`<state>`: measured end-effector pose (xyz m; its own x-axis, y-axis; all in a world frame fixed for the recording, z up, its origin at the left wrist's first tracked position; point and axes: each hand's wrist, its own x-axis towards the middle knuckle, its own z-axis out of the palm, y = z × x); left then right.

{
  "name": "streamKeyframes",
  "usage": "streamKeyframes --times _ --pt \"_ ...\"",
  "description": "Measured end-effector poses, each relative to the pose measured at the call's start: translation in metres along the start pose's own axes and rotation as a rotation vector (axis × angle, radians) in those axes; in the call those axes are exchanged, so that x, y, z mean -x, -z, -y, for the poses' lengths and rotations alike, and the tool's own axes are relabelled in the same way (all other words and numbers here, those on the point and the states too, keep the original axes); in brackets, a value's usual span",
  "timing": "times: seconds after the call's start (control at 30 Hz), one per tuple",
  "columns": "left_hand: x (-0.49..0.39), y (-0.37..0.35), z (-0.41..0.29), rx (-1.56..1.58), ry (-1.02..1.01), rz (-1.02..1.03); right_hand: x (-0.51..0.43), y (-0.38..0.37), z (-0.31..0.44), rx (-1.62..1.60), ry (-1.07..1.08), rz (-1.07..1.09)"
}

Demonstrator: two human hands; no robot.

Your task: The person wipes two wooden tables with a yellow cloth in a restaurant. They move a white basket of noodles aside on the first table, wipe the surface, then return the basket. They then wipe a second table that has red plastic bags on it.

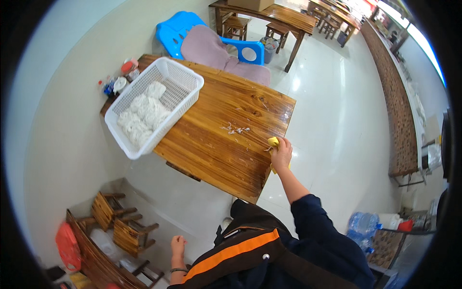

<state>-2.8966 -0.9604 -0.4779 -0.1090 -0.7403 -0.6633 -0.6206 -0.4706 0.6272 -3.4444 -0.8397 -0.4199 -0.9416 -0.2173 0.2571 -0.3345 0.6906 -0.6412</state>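
My right hand (pixel 281 154) grips a yellow cloth (pixel 273 141) at the right edge of a varnished wooden table (pixel 216 151). Part of the cloth hangs below the hand, past the edge. A pale strand pokes out beside it. White noodle-like scraps (pixel 236 129) lie scattered on the tabletop, thickest near the middle. At the table's left end stands a white perforated plastic basket (pixel 184 108) with several bundles of white noodles (pixel 144 112) in it. My left hand (pixel 177 245) hangs low by my body, away from the table, its fingers curled with no object plainly visible in them.
A blue plastic chair (pixel 173 30) with a mauve cushion (pixel 205 45) stands at the table's far side. Jars (pixel 130 68) crowd the wall behind the basket. Wooden stools (pixel 126 234) are at lower left. Large water bottles (pixel 362 225) stand at right, near a brick-patterned counter (pixel 389 90).
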Motion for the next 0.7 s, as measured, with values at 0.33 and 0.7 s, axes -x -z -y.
streamKeyframes --times 0.33,0.7 --pt "0.094 -0.046 0.054 -0.065 0.111 -0.079 -0.037 -0.083 0.008 -0.17 0.147 0.189" --pt "0.095 -0.22 -0.059 -0.161 -0.023 0.018 -0.327 -0.174 -0.013 0.071 0.319 0.194"
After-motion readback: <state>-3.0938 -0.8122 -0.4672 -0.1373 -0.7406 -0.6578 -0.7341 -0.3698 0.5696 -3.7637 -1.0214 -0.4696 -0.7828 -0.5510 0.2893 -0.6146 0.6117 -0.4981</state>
